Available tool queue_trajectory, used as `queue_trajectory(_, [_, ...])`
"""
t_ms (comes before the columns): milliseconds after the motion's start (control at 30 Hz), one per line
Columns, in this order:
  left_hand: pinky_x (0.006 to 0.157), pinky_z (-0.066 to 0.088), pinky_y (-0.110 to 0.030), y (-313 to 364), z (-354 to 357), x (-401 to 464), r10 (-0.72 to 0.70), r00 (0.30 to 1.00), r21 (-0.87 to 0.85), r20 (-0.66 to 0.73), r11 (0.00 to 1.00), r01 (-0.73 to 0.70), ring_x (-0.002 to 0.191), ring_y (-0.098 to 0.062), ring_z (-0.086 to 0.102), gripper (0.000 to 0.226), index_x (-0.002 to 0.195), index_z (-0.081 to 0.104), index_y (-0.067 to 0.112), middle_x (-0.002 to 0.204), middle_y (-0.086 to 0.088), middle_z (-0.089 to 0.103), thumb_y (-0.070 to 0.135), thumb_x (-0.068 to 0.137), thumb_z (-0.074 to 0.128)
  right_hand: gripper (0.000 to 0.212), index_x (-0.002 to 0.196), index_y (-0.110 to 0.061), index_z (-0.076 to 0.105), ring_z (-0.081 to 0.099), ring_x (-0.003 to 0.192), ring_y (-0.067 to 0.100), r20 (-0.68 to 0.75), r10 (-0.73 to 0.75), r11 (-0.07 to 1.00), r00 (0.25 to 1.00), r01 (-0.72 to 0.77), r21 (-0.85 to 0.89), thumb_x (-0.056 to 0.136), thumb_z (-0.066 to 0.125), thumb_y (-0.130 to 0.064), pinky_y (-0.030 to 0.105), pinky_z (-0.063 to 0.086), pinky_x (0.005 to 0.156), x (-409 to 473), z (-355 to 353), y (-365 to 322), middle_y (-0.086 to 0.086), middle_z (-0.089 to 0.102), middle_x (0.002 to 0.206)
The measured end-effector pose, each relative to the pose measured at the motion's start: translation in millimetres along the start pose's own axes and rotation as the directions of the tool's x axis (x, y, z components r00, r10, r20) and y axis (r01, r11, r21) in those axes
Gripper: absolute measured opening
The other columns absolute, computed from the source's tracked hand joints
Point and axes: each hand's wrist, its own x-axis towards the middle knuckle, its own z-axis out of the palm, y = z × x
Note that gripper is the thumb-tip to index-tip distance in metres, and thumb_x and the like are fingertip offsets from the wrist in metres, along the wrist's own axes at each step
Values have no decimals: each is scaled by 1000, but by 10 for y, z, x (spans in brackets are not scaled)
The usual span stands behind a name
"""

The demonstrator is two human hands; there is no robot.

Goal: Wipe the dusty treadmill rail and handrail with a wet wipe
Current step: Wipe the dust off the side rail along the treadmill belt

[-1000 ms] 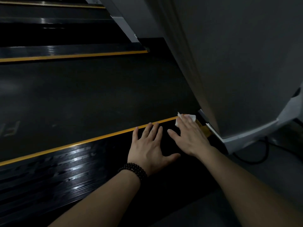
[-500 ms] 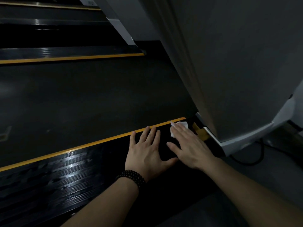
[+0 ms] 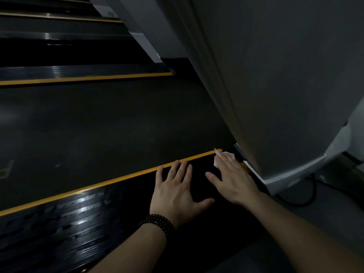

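Black ribbed rail (image 3: pixel 82 223), dim light. Wet wipe (image 3: pixel 218 157) lies under right hand (image 3: pixel 234 180) fingers (image 3: pixel 226 160), pressed flat. Left hand (image 3: pixel 175 194) spread flat beside.

Your left hand (image 3: pixel 175 192) lay flat on side rail (image 3: pixel 59 229), fingers reaching stripe (image 3: pixel 110 182) at rail's far edge. Your right hand (image 3: pixel 234 180) lay just right of it, on same rail, fingers pressing wipe (image 3: pixel 217 160) at rail's front end. Belt (image 3: pixel 98 125) ran beyond stripe. Motor cover (image 3: pixel 275 85) rose right of belt, just beyond wipe. Cable (image 3: pixel 299 201) lay on floor right of rail, under cover's corner. Second treadmill (image 3: pixel 59 48) stood behind belt.
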Motion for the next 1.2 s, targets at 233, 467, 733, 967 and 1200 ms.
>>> queue_trajectory(233, [123, -7, -56, -2, 2, 7, -1, 1000, 7, -3, 1000, 1, 154, -13, -16, 108, 162, 1, 22, 170, 4, -9, 91, 81, 14, 75, 159, -27, 6, -11, 146, -6, 44, -181, 984, 983, 181, 4, 100, 38, -58, 22, -2, 120, -306, 28, -29, -18, -6, 162])
queue_trajectory(467, [123, -8, -56, -2, 6, 10, -2, 1000, 9, 12, 1000, 2, 154, -14, -15, 110, 162, 1, 22, 170, 5, -8, 93, 80, 18, 77, 160, -21, 8, -8, 149, 0, -22, -70, 996, 997, 71, 51, 99, 35, -60, 30, 3, 123, -22, 66, 61, -12, -1, 166])
queue_trajectory(733, [123, -7, -57, -8, -1, 16, 5, 1000, 4, 18, 1000, -6, 154, -14, -16, 111, 162, 0, 22, 170, 5, -9, 93, 79, 18, 80, 160, -22, 8, -9, 149, 0, 10, -90, 996, 996, 90, -25, 97, 31, -65, 30, 3, 123, -125, 18, 254, -10, -2, 166])
queue_trajectory(967, [123, -6, -57, -4, 11, 17, 1, 1000, 16, 4, 1000, -1, 154, -15, -15, 111, 162, 0, 21, 170, 3, -8, 94, 79, 15, 85, 159, -23, 2, -17, 147, -3, 59, -207, 973, 977, 212, -92, 94, 29, -69, 29, 2, 124, -376, 38, 167, -13, -10, 164])
queue_trajectory(1200, [123, -6, -57, -5, 24, 7, 3, 1000, 23, -7, 1000, -3, 154, -15, -14, 110, 162, 1, 21, 170, 4, -7, 93, 79, 16, 76, 160, -20, 4, -12, 148, -1, 40, -125, 991, 991, 127, -48, 101, 33, -58, 27, -1, 122, -141, -18, 32, -12, -7, 165])
